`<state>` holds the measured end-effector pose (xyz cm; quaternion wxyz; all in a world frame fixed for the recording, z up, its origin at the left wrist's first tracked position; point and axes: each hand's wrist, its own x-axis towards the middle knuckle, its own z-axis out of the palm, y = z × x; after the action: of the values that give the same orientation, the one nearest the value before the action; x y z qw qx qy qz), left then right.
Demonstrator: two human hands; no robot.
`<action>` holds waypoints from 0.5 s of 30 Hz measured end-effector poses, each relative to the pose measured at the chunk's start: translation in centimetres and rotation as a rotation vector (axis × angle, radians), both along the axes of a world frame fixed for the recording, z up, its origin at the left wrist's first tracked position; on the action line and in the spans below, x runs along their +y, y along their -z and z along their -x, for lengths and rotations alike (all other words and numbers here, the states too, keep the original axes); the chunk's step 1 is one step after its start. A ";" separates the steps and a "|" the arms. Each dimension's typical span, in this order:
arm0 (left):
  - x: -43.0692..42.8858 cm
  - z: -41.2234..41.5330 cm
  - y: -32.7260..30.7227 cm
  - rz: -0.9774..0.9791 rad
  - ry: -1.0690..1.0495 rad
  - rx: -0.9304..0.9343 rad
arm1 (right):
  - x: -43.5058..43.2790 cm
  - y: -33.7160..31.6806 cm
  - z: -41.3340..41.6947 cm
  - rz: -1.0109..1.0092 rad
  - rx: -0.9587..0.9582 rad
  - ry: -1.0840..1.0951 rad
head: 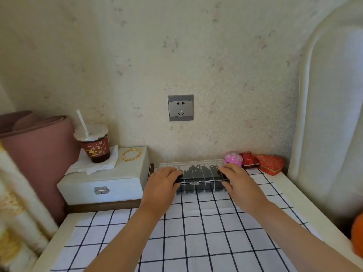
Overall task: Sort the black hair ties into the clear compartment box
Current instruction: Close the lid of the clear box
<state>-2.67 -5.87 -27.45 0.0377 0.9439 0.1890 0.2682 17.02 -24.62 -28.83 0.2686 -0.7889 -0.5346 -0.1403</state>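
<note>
2 hands (164, 180) (238, 177) gripping both ends of clear box (200, 173), hair ties (193, 169) inside. Best pressing lid down evenly until latched.

Left hand (162, 182), right hand (238, 179) cover compartment box (200, 180) ends; hair ties (196, 170) blurred, uncountable.

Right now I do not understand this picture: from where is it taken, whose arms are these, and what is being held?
The camera sits on a person's head and looks forward and down, so the arms are that person's own. The left hand and right hand grip the two ends of a clear compartment box with black hair ties inside. It lies on a checked cloth. To the left, a white case carries a drink cup and gold bangles.
</note>
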 end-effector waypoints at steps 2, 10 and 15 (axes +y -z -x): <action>0.0 0.1 0.4 0.023 -0.002 0.003 | 0.1 0.3 -0.2 0.006 -0.003 0.004; -0.2 0.1 1.5 0.014 -0.033 0.111 | 0.4 1.3 0.0 -0.038 -0.017 0.030; 0.1 -0.1 1.1 -0.012 -0.026 0.125 | 0.4 1.1 -0.1 -0.008 -0.010 0.045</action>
<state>-2.57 -5.77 -28.55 0.0165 0.9564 0.2017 0.2106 17.16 -24.21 -29.98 0.2656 -0.7990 -0.5175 -0.1524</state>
